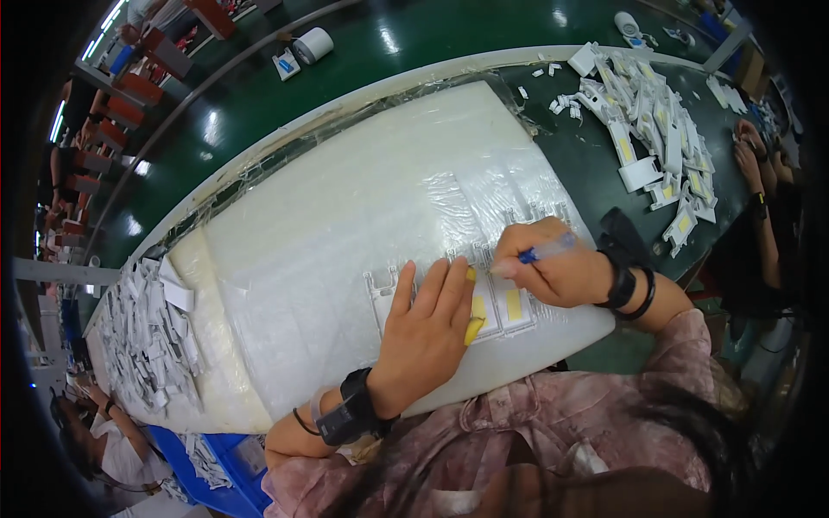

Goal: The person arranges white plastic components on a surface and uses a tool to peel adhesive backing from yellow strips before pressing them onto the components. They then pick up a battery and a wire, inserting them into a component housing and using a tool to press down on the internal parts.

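My left hand (423, 332) lies with its fingers stretched out over a row of flat white plastic parts on the padded worktop. Yellow covers (474, 331) show at its thumb and one fingertip. Just right of it, my right hand (553, 263) is closed round a slim pen-like tool (542, 251), clear with a blue section. The tool's tip is down at the upper ends of the parts, and its exact contact is hard to see. One white part (515, 305) with a yellow rectangle shows between the hands. My left hand hides part of the row.
A film-covered white pad (319, 190) spans the worktop. White parts are heaped at the left (151, 337) and the far right (661, 129). A blue bin (203, 479) stands lower left. Beyond the rim runs a green surface (432, 30) with a white roll (313, 45). Other people sit at both sides.
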### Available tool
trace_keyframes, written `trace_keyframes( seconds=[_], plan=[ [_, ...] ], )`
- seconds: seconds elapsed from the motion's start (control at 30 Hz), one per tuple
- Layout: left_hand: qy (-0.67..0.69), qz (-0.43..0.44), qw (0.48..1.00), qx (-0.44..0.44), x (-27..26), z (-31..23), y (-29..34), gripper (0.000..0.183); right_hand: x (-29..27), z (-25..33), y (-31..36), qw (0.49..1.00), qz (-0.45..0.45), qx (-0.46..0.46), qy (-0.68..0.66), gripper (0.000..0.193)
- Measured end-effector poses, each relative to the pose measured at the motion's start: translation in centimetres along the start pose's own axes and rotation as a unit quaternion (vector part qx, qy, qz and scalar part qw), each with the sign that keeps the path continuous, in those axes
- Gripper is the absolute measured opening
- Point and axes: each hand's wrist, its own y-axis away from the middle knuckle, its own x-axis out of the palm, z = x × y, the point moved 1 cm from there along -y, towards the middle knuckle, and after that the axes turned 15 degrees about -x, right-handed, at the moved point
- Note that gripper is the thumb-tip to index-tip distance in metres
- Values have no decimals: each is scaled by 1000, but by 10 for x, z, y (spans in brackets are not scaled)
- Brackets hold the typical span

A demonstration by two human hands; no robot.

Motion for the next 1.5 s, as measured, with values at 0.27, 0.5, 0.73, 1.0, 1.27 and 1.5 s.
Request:
trace_keyframes(
  seconds=[0.27,0.5,0.73,1.0,1.27,1.5],
  plan=[
    [-7,-9,1000,0,0,0,0,48,13,-12,9,994,-32,70,-75,16],
    [-18,7,1000,-9,1,-1,1,48,14,-14,10,994,-6,87,-72,15],
    [-5,23,1000,-16,-2,-2,-1,48,14,-15,12,991,-12,94,-95,14],
    [-8,13,1000,-16,0,-1,-1,48,15,-16,5,998,23,46,-41,14],
    [-10,30,999,-16,-2,-1,-1,49,15,-17,11,986,-23,100,-133,12],
    [16,20,999,-22,-1,-1,-1,48,14,-19,13,989,8,104,-104,12]
  ],
)
